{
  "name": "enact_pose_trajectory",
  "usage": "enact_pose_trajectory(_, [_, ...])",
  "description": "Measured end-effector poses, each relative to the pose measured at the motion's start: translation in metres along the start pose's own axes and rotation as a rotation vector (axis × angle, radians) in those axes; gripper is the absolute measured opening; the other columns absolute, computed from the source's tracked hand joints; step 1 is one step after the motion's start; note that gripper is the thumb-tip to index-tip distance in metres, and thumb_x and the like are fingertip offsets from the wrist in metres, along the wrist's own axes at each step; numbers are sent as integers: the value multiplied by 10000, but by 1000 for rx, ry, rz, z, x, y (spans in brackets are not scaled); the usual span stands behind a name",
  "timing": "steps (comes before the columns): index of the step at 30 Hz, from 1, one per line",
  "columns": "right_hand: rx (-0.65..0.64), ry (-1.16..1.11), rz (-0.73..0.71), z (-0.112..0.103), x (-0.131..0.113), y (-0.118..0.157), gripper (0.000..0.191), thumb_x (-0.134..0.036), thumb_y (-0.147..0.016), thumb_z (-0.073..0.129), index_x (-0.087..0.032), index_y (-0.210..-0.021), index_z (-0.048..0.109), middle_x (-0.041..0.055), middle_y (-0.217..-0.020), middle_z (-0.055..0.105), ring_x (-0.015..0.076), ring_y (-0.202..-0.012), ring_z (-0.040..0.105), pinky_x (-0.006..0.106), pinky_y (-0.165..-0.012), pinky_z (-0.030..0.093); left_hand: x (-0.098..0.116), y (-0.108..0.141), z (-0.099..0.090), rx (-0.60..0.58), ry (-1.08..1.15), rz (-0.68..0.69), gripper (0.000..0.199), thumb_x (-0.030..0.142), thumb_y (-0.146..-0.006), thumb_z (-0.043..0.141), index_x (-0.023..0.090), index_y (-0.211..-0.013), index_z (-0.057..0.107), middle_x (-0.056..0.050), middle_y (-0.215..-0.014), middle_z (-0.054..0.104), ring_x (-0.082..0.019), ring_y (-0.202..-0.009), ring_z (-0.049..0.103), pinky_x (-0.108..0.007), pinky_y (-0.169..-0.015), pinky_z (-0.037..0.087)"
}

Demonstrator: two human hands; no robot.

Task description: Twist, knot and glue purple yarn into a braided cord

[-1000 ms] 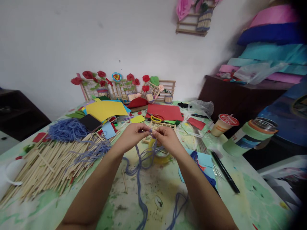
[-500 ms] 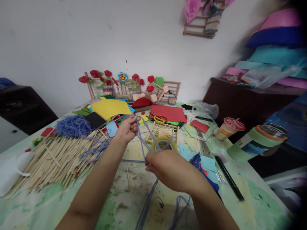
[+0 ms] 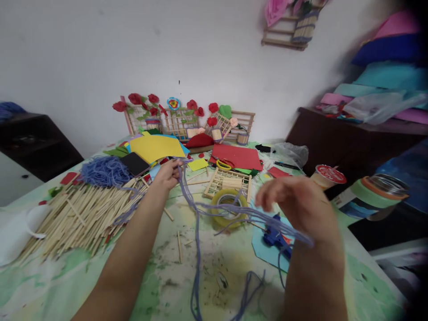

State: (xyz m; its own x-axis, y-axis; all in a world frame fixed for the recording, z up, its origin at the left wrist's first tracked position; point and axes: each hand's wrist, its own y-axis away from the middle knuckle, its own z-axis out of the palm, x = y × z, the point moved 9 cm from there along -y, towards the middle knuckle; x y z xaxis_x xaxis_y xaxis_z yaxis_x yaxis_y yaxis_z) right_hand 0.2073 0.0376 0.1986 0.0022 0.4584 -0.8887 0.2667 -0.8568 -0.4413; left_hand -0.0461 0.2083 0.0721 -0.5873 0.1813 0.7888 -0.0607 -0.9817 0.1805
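Head view. Yarn (image 3: pixel 200 207): lilac strands, one end pinched in the left hand (image 3: pixel 169 171), the run drawn out across the worktop (image 3: pixel 100 285) to the right hand (image 3: pixel 301 207), slack trailing down to the near edge. A second earlier both hands were held together at centre; they were now well apart, so the span of yarn was much lengthened. Left grip: clenched on the yarn. Right grip: fingers spread loose and blurred, yarn draped over the wrist side; whether it was grasped could not be told. Tape roll (image 3: pixel 229 207): under the stretched strands. Stick pile (image 3: pixel 80 214): left, apart. Glue gun (image 3: pixel 276 234): beneath the right hand.
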Motion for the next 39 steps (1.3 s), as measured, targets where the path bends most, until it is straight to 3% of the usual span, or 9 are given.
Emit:
enact_pose_trajectory(3, [248,163,143,-5,41,-21,274,-461,-836,577,-199,-798,648,68,-840,652,193,-800,590,333,-749,447,-19,29,45,-170,-117,-56,125,58,-769,613,131,-750,513,44,-580,480,6,-362,222,-112,-331,124])
enact_pose_trajectory(4, [256,166,175,1,54,-28,232,-425,-808,618,-201,-871,632,63,-898,645,193,-854,583,334,-790,444,-27,42,67,-319,-231,-68,122,123,-779,632,139,-769,512,47,-587,477,4,-367,222,-112,-337,127])
enact_pose_trajectory(8, [38,-92,223,45,91,-44,250,-345,-796,614,-203,-993,559,59,-1027,614,173,-951,574,319,-866,439,-44,82,107,-496,-530,10,188,291,-784,644,160,-849,527,72,-576,428,-16,-389,270,-133,-364,182])
enact_pose_trajectory(13, [-93,-169,278,59,100,-40,209,-358,-811,571,-181,-911,526,17,-840,571,124,-710,552,268,-668,456,-33,95,115,-504,-775,228,197,294,-797,602,173,-924,512,34,-643,545,-87,-536,490,-187,-481,338])
enact_pose_trajectory(18, [-91,85,245,46,92,-41,227,-362,-820,522,-169,-703,536,-32,-600,440,94,-537,397,231,-513,309,-33,101,117,-578,-939,267,208,291,-848,534,186,-1020,486,32,-669,548,-120,-637,507,-216,-560,357])
enact_pose_trajectory(22, [14,277,181,34,88,-45,296,-332,-798,525,-180,-556,447,-34,-568,367,94,-541,327,246,-504,202,-36,106,120,-621,-1014,268,258,257,-821,554,199,-1063,483,23,-723,557,-137,-695,524,-232,-604,372])
enact_pose_trajectory(27, [119,115,259,28,100,-43,328,-359,-756,557,-199,-530,382,-56,-512,283,87,-494,248,255,-494,164,-34,107,122,-606,-1085,302,313,230,-790,571,208,-1094,503,34,-670,539,-142,-645,511,-233,-573,349])
enact_pose_trajectory(33, [59,-58,303,36,99,-41,314,-410,-758,573,-189,-566,459,-66,-500,285,79,-477,228,243,-479,169,-34,101,117,-581,-954,267,408,231,-791,575,197,-1179,453,14,-713,593,-159,-715,571,-262,-640,403])
enact_pose_trajectory(39, [-49,46,279,40,94,-42,214,-345,-729,585,-178,-624,502,-50,-562,405,88,-528,331,232,-506,245,-30,104,119,-559,-1008,318,422,229,-803,546,188,-1212,452,11,-691,609,-162,-691,579,-263,-618,405])
